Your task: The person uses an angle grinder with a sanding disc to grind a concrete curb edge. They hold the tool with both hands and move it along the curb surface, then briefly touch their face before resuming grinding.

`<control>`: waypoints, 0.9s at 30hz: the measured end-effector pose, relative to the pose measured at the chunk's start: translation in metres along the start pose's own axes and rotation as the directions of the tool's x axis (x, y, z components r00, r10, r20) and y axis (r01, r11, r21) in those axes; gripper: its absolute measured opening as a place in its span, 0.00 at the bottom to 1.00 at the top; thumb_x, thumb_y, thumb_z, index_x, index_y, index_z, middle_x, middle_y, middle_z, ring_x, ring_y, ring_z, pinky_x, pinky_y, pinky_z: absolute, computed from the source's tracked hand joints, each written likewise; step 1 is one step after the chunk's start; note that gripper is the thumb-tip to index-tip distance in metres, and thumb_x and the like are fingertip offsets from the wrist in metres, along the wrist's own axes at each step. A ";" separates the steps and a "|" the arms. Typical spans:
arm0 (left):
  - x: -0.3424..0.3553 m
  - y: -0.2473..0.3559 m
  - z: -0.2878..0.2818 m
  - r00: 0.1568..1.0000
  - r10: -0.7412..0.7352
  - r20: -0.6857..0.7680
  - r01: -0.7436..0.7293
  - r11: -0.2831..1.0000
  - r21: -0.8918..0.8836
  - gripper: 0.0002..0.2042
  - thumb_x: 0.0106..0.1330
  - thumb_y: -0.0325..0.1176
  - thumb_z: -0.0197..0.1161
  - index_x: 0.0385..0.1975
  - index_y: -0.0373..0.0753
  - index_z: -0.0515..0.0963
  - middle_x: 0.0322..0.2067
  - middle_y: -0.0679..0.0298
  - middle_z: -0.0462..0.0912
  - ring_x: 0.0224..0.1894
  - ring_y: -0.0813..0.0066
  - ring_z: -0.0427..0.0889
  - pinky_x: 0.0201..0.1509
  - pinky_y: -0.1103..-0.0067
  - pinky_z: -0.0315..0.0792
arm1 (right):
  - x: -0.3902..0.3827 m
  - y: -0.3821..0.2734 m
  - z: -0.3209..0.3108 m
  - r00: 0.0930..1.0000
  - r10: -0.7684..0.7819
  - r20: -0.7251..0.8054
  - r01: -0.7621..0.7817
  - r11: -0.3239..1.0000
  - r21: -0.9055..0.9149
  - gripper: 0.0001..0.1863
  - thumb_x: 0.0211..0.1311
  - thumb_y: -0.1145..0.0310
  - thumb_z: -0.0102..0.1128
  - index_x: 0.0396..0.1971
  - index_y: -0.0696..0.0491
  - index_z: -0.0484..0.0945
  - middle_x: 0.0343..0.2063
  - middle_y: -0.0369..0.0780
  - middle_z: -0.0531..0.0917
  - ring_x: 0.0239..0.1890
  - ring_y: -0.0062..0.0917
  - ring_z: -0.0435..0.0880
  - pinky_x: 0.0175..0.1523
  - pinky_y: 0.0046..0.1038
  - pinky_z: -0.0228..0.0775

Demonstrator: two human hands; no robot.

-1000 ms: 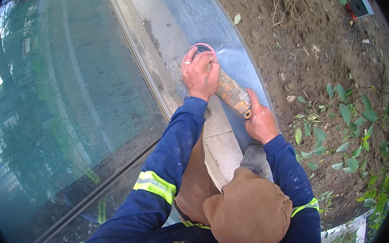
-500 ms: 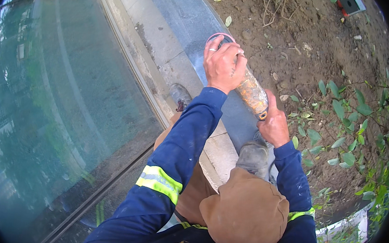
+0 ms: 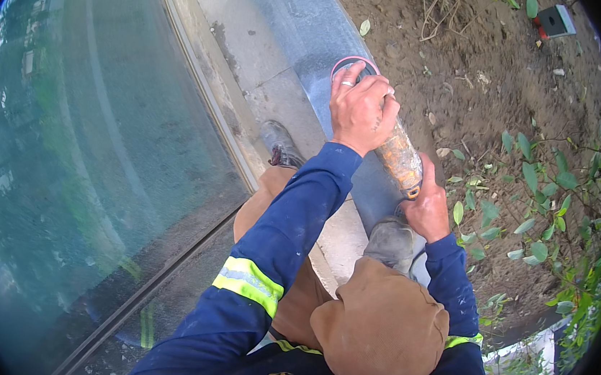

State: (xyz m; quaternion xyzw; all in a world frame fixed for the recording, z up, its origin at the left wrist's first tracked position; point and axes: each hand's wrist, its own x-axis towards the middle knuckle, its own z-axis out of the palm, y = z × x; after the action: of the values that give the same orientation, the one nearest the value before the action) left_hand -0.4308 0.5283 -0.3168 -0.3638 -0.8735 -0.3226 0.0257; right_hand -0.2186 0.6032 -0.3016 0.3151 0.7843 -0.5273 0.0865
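Observation:
My left hand (image 3: 361, 115) is wrapped over the head of a worn angle grinder (image 3: 400, 159) with chipped orange paint. A pink-rimmed disc (image 3: 333, 68) shows past its fingers, against the smooth grey stone slab (image 3: 314, 41). Most of the disc is hidden beneath that hand. My right hand (image 3: 429, 206) grips the rear end of the grinder, closer to my body; some of its fingers are out of sight. The grinder lies slantwise along the slab, its head farther away and to the left.
Glass panels (image 3: 126, 120) in a metal frame run along the left. Bare soil (image 3: 461, 94) and leafy plants (image 3: 539, 189) border the slab on the right. My boots (image 3: 391, 241) are on the stonework. A small dark box (image 3: 556, 22) stands at the far right.
Both hands and the grinder have shifted a little toward me along the slab, and slightly right in the view. The surroundings have also shifted slightly. The grip on the grinder stays the same.

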 end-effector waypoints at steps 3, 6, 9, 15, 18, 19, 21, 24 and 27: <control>0.011 -0.001 0.005 1.000 0.026 -0.004 -0.026 1.000 0.006 0.04 0.54 0.32 0.66 0.28 0.43 0.85 0.38 0.64 0.89 0.56 0.49 0.80 0.68 0.57 0.65 | 0.008 -0.003 -0.003 1.000 0.009 -0.028 -0.009 1.000 -0.003 0.45 0.45 0.84 0.58 0.69 0.48 0.59 0.37 0.60 0.84 0.42 0.61 0.82 0.48 0.52 0.75; 0.017 -0.007 0.004 0.999 0.040 -0.001 -0.040 0.999 0.016 0.04 0.55 0.32 0.66 0.28 0.43 0.85 0.38 0.64 0.89 0.56 0.49 0.80 0.68 0.57 0.65 | 0.016 -0.003 0.001 1.000 -0.015 -0.028 0.015 1.000 0.006 0.45 0.45 0.84 0.57 0.69 0.48 0.59 0.37 0.61 0.84 0.41 0.61 0.82 0.48 0.53 0.75; 0.011 -0.014 0.000 1.000 0.017 -0.003 -0.017 1.000 0.020 0.04 0.55 0.32 0.66 0.28 0.43 0.85 0.38 0.65 0.89 0.56 0.49 0.80 0.67 0.58 0.66 | 0.017 -0.006 0.004 1.000 -0.004 0.015 0.004 1.000 0.004 0.45 0.45 0.84 0.57 0.69 0.48 0.58 0.36 0.61 0.83 0.41 0.61 0.82 0.47 0.53 0.75; -0.002 -0.010 -0.007 1.000 0.002 0.003 -0.002 1.000 0.015 0.04 0.55 0.32 0.66 0.28 0.43 0.85 0.38 0.65 0.89 0.55 0.49 0.80 0.67 0.58 0.66 | 0.005 -0.005 0.006 0.999 -0.011 0.037 0.012 1.000 -0.008 0.45 0.45 0.84 0.57 0.69 0.49 0.58 0.36 0.61 0.83 0.40 0.61 0.83 0.46 0.54 0.75; 0.003 -0.005 -0.004 1.000 0.015 0.003 -0.015 1.000 -0.002 0.04 0.55 0.32 0.66 0.29 0.42 0.85 0.38 0.65 0.89 0.56 0.49 0.80 0.67 0.58 0.66 | 0.006 -0.006 0.003 1.000 -0.005 0.013 0.005 1.000 0.013 0.45 0.45 0.84 0.57 0.69 0.49 0.58 0.36 0.61 0.83 0.40 0.61 0.83 0.46 0.54 0.75; 0.008 -0.004 -0.003 1.000 0.028 0.004 -0.028 1.000 0.008 0.04 0.55 0.32 0.66 0.29 0.42 0.85 0.38 0.65 0.89 0.56 0.48 0.80 0.67 0.58 0.66 | 0.008 -0.003 0.004 1.000 -0.025 -0.013 0.025 0.999 0.021 0.45 0.45 0.84 0.57 0.69 0.49 0.58 0.36 0.61 0.83 0.40 0.61 0.83 0.46 0.54 0.75; 0.016 -0.006 -0.001 0.999 0.044 0.000 -0.044 0.999 0.016 0.04 0.56 0.32 0.66 0.29 0.42 0.85 0.38 0.65 0.89 0.56 0.48 0.80 0.67 0.58 0.66 | 0.014 -0.002 0.004 0.998 -0.054 -0.039 0.055 0.998 0.026 0.45 0.46 0.84 0.57 0.69 0.48 0.58 0.36 0.61 0.83 0.41 0.61 0.82 0.46 0.54 0.75; 0.022 -0.014 0.001 0.999 0.049 -0.018 -0.049 0.999 0.018 0.04 0.56 0.32 0.66 0.29 0.42 0.85 0.38 0.64 0.89 0.56 0.49 0.80 0.67 0.59 0.66 | 0.025 -0.005 0.003 0.999 -0.044 -0.017 0.044 0.999 0.004 0.45 0.47 0.83 0.58 0.69 0.46 0.58 0.36 0.61 0.84 0.41 0.61 0.83 0.46 0.55 0.75; 0.024 -0.022 -0.004 0.998 0.068 -0.004 -0.067 0.997 0.036 0.04 0.56 0.32 0.65 0.28 0.42 0.85 0.37 0.64 0.89 0.55 0.49 0.80 0.66 0.59 0.67 | 0.030 -0.012 0.005 0.999 0.024 0.033 -0.023 1.000 -0.019 0.44 0.48 0.82 0.59 0.69 0.46 0.58 0.35 0.60 0.84 0.41 0.60 0.83 0.46 0.55 0.74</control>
State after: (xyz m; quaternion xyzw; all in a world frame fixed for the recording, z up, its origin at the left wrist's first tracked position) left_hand -0.4632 0.5293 -0.3186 -0.3918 -0.8663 -0.3066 0.0453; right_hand -0.2502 0.6077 -0.3088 0.3145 0.7840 -0.5241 0.1088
